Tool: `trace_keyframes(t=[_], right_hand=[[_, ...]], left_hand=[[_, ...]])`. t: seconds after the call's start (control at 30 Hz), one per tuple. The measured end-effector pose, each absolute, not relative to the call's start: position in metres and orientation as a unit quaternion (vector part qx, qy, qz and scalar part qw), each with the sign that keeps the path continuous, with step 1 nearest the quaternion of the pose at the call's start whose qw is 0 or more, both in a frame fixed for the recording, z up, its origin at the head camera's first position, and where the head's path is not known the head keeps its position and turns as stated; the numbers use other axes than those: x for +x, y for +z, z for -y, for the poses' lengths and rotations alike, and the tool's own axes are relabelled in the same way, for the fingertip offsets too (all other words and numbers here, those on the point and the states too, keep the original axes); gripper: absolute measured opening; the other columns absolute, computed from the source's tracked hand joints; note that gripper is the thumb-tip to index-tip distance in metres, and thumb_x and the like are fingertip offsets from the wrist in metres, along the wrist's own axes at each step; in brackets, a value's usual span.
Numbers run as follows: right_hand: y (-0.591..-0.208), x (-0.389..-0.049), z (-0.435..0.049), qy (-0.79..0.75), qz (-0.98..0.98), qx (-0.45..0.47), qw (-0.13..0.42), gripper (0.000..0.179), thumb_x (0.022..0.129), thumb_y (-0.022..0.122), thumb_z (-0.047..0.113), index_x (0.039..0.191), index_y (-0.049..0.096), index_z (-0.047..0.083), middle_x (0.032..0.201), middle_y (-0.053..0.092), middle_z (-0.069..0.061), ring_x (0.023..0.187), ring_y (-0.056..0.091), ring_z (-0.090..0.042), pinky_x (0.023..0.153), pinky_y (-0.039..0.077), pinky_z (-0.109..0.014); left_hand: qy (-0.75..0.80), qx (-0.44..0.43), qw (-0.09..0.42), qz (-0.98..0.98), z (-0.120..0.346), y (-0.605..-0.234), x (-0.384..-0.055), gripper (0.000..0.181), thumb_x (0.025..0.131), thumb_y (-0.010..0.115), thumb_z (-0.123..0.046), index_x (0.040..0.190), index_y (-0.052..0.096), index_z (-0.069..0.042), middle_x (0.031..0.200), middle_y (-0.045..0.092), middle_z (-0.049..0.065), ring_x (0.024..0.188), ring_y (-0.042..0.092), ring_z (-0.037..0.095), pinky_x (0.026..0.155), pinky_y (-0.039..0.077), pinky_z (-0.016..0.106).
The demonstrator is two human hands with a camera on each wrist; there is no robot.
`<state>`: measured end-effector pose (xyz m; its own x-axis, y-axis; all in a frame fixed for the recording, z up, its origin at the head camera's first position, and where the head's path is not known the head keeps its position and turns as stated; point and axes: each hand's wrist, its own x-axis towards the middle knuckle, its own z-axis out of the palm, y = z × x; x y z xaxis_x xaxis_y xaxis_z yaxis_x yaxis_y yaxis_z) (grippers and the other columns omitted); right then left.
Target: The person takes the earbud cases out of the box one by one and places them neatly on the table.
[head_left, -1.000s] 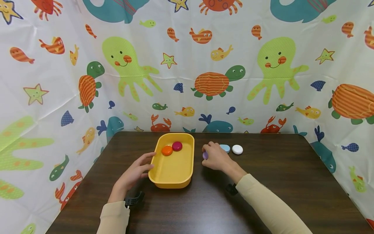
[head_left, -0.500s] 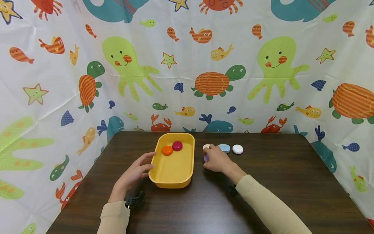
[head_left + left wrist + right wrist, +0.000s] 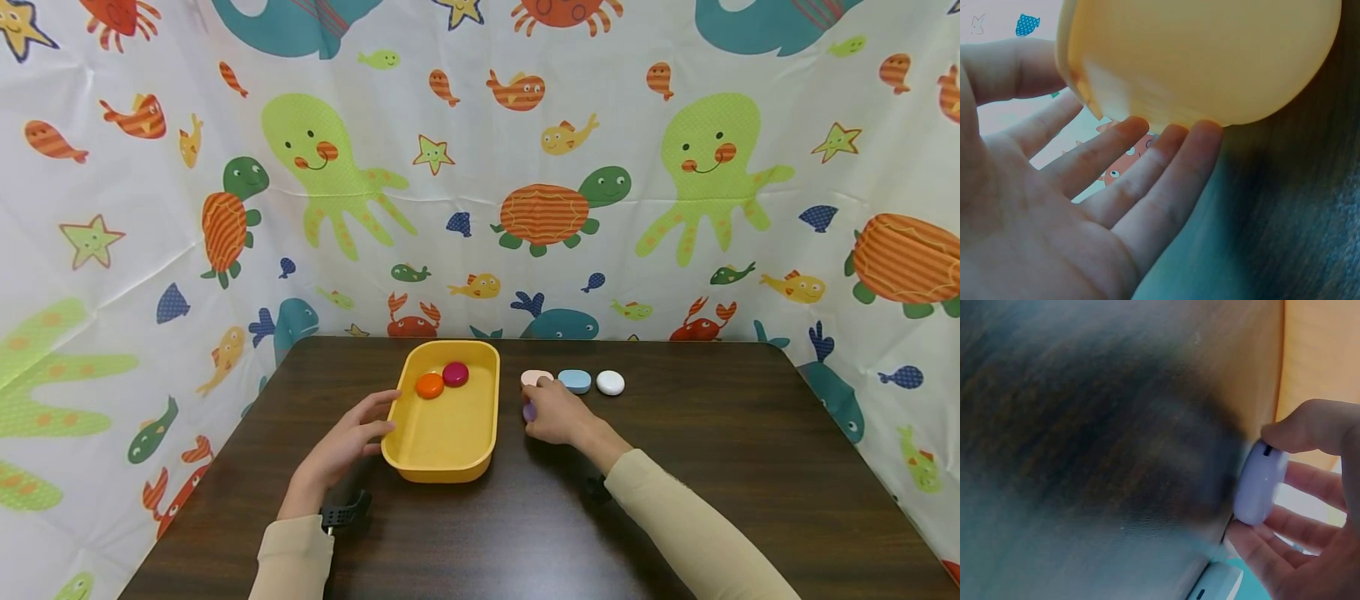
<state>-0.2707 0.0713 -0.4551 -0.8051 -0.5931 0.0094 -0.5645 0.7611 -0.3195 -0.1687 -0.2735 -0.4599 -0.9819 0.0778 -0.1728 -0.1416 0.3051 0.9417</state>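
Observation:
A smooth lavender rounded piece (image 3: 1261, 481) with a small black slot is pinched between the thumb and fingers of my right hand (image 3: 558, 410). In the head view that hand covers most of it, low over the table. Just behind the fingers lies a pale peach oval piece (image 3: 536, 377). My left hand (image 3: 341, 442) rests its extended fingertips against the left wall of a yellow tray (image 3: 442, 454). The left wrist view shows those fingers (image 3: 1147, 187) touching the tray's outside and rim. Inside the tray, toward the back, lie an orange round piece (image 3: 429, 386) and a magenta one (image 3: 455, 374).
A light blue oval piece (image 3: 574, 382) and a white round piece (image 3: 610, 383) sit in a row to the right of the peach one. The dark wooden table (image 3: 465, 542) ends at a curtain (image 3: 480, 167) printed with sea animals.
The right hand has shifted slightly toward me and to the right with the lavender piece, uncovering the peach piece. My left hand and the tray have stayed put.

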Motion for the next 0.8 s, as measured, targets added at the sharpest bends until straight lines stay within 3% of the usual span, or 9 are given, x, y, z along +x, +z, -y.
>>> trace_keyframes(t=[0.8], right_hand=[[-0.4585,-0.2752,-0.0707,-0.144,-0.935,-0.321,0.046,0.037,0.081,0.079,0.021,0.115,0.071,0.008,0.106,0.061,-0.011,0.09,0.056,-0.027,0.08,0.054,-0.04]], left_hand=[[0.591,-0.005,0.096,-0.801,0.2726,-0.4549,-0.1663,0.062,0.104,0.056,-0.021,0.159,0.029,-0.012,0.161,0.028,0.022,0.137,0.043,0.043,0.106,0.046,0.054]])
